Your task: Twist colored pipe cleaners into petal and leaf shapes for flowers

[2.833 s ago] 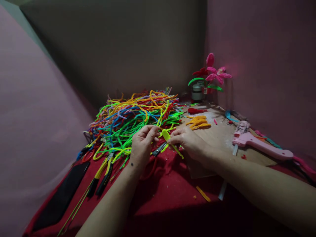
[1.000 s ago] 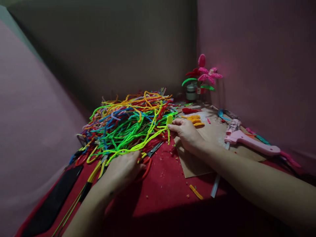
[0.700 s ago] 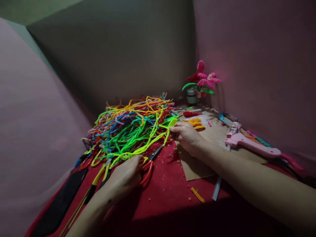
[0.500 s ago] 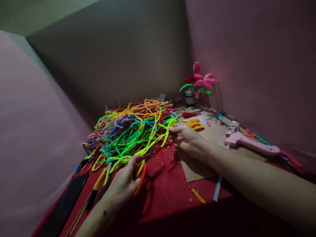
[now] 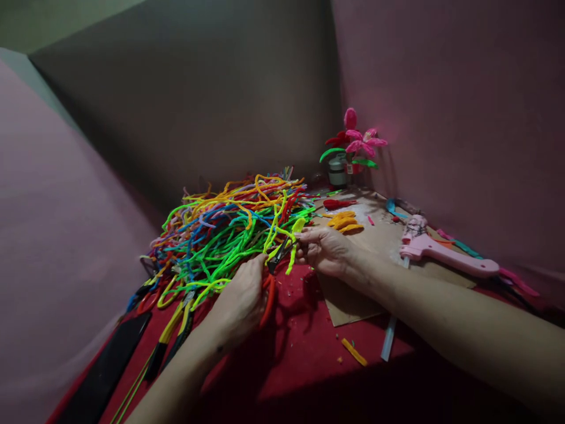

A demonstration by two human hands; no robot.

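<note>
My left hand (image 5: 247, 291) is wrapped round the red handles of a pair of scissors (image 5: 270, 297). Their dark blades point up and to the right, against a bright yellow pipe cleaner (image 5: 293, 253). My right hand (image 5: 324, 250) pinches that yellow piece near its looped top, above the table. Behind both hands spreads a tangled heap of pipe cleaners (image 5: 229, 241) in green, blue, orange, red and other colours. Whether the blades have cut into the yellow piece I cannot make out.
A pink glue gun (image 5: 450, 253) lies on a cardboard sheet (image 5: 348, 300) at the right, near orange pieces (image 5: 344, 222). Pliers (image 5: 174, 327) and a black flat object (image 5: 106, 371) lie at left. Pink fuzzy flowers (image 5: 366, 141) stand at the back beside a grey container (image 5: 337, 171).
My left hand has moved up and right, bringing the scissor blades to the yellow pipe cleaner. My right hand has shifted slightly left, still pinching it.
</note>
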